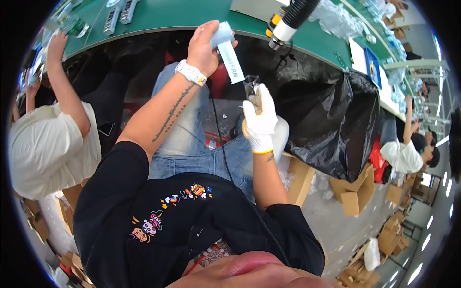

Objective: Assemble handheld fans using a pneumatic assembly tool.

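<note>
My left hand [205, 50], bare with a white watch on the wrist, is wrapped round a light blue cylinder-shaped device [222, 34] by the green table's edge. From under that device a white printed strip [231, 62] slants down toward my other hand; how the two are joined cannot be made out. My right hand [260, 120] wears a white glove and closes on a small clear plastic box [250, 86] above my lap. The box's upper end sticks out past the fingers, just below the strip's lower end, apart from it. Part of the box is hidden by the glove.
A green worktable [187, 14] runs along the far side, with a black hose and nozzle [283, 31] over its edge. A black plastic bag [321, 120] hangs at the right above an open cardboard box [355, 192]. A co-worker [53, 139] sits close at the left.
</note>
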Tool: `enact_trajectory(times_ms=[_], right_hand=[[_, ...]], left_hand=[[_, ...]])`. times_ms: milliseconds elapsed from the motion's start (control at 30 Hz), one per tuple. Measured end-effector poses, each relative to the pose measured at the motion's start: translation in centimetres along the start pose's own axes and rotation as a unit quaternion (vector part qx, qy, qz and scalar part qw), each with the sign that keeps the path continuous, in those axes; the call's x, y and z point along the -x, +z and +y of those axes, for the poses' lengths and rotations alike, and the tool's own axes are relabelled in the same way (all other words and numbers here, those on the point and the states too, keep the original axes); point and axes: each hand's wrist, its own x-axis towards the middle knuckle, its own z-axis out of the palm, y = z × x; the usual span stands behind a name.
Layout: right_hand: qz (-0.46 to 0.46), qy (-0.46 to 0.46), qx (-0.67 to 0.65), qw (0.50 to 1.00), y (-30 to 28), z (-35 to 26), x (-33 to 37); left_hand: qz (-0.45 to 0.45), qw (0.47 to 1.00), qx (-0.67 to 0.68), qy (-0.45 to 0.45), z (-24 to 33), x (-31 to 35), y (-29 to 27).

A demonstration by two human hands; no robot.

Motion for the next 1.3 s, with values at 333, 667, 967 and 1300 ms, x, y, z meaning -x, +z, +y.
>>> enact_trajectory(times_ms=[333,667,967,1300], right_hand=[[-0.01,-0.192,0.293,0.937,-0.5,-0.2,-2.7],[0.049,-0.129,-0.023,0.99,4.8,-3.6,-5.3],[-0.243,0.424,-0.657,0.574,1.5,-8.2,-2.6],[-0.215,0.407,-0.643,0.612,-0.7,-12.1,-1.2]], left_hand=[[0.01,0.996,-0.076,0.034,-3.4,-1.5,2.4],[-0.01,0.99,-0.142,0.023,-3.0,2.4,1.2],[-0.061,0.99,-0.092,0.089,1.1,8.0,1.7],[-0.113,0.967,-0.217,0.073,3.5,10.1,2.6]])
